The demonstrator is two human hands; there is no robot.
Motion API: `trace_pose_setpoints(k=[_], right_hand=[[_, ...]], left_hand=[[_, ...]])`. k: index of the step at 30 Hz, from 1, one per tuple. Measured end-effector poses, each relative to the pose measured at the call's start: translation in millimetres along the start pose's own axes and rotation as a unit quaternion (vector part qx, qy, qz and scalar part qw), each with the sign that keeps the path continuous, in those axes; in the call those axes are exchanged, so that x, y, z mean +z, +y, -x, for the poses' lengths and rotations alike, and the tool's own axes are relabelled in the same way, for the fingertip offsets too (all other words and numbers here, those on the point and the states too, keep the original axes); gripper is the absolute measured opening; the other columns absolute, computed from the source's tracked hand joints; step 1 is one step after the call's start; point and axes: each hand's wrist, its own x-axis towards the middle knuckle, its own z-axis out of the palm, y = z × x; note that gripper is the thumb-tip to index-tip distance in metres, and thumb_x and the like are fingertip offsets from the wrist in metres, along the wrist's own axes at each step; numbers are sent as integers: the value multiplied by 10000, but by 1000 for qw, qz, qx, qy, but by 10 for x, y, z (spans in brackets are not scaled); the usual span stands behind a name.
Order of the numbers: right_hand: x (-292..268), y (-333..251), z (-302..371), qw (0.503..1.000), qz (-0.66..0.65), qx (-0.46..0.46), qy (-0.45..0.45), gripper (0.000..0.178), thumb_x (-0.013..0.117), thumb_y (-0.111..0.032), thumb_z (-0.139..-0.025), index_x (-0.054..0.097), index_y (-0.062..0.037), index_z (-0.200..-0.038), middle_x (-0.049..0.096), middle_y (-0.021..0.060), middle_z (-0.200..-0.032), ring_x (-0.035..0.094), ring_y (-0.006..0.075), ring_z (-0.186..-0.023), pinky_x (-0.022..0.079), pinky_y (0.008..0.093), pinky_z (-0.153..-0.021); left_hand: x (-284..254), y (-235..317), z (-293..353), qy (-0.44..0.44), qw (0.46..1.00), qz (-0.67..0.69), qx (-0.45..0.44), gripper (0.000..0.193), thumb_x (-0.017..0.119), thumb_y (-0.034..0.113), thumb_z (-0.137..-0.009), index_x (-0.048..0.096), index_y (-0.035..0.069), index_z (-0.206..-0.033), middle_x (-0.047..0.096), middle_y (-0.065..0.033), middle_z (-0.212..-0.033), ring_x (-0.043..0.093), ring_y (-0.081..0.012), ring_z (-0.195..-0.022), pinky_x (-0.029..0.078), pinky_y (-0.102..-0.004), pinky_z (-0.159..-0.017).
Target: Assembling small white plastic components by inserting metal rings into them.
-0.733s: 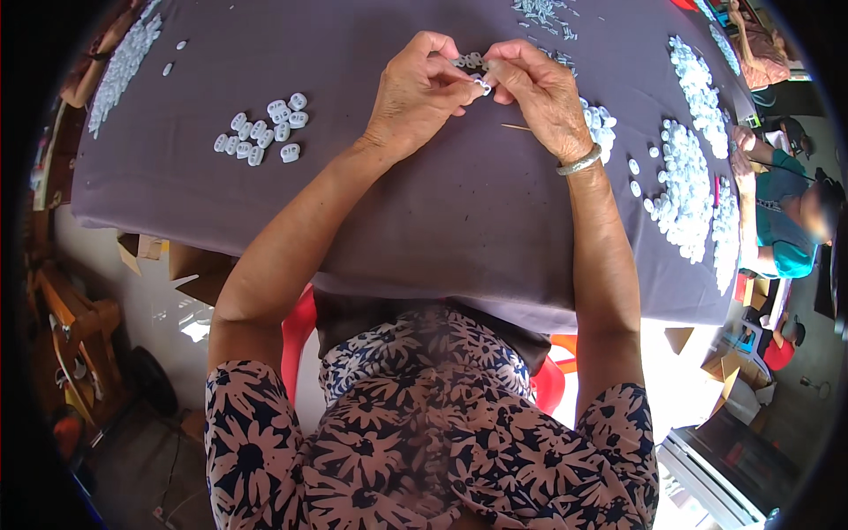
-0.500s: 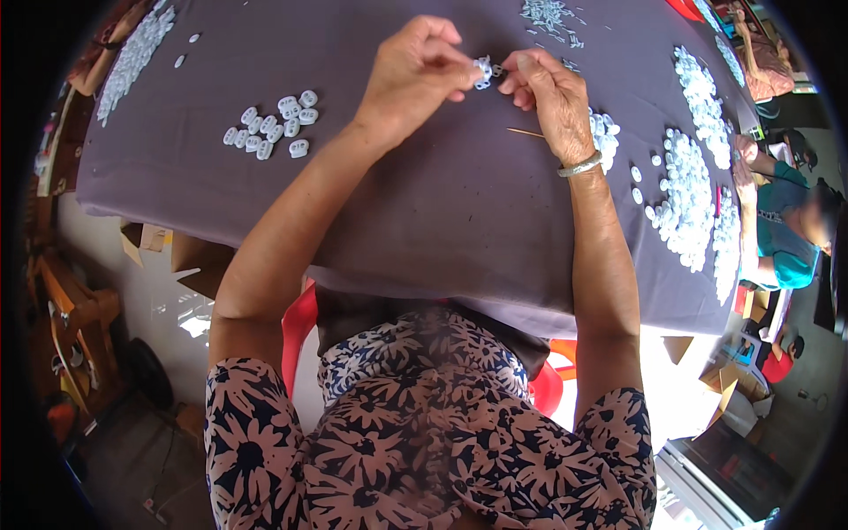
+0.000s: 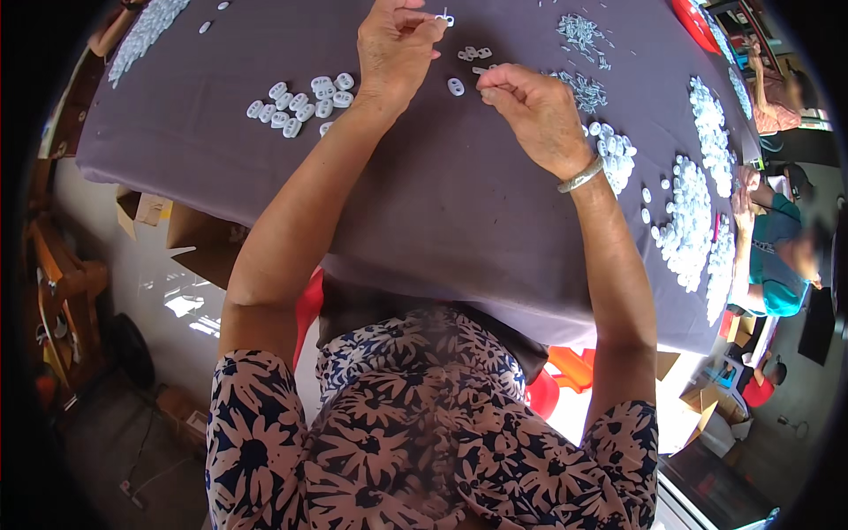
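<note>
My left hand, at the far side of the table, pinches a small white plastic piece between thumb and finger. To its right, my right hand is closed at the fingertips on a small pale piece, mostly covered by the fingers. Just left of those fingertips lies a white oval piece with two holes. A few small whitish pieces lie bunched together beyond it. Left of my left forearm sits a group of white two-holed oval pieces.
Small pale pins lie heaped beyond my right hand, with another heap farther off. White pieces are piled by my right wrist, more along the right. Other people sit around the dark tablecloth.
My hands, close together around small white parts before, have parted; the left is farther away. A bunch of small pieces and a single oval now show between them. The view has shifted slightly.
</note>
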Motion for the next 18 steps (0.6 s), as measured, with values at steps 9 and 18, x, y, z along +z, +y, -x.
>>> trace_pose_setpoints(k=[9,18], right_hand=[[305,-29,-147,978,192,-76,27,130,696,-132,-778,657,-41,-862,612,86,-832,619,269,-712,490,356,-629],[272,130,103,984,119,-118,54,159,678,8,-769,607,-28,-907,588,91,-815,591,217,-671,489,306,-602]], left_hand=[[22,39,54,13,1000,-1,-14,220,573,-33,-875,500,92,-1041,573,26,-764,530,-52,-656,457,-197,-541],[108,277,183,-85,987,5,-135,307,667,40,-850,534,41,-1127,649,-54,-876,588,-101,-720,484,-242,-611]])
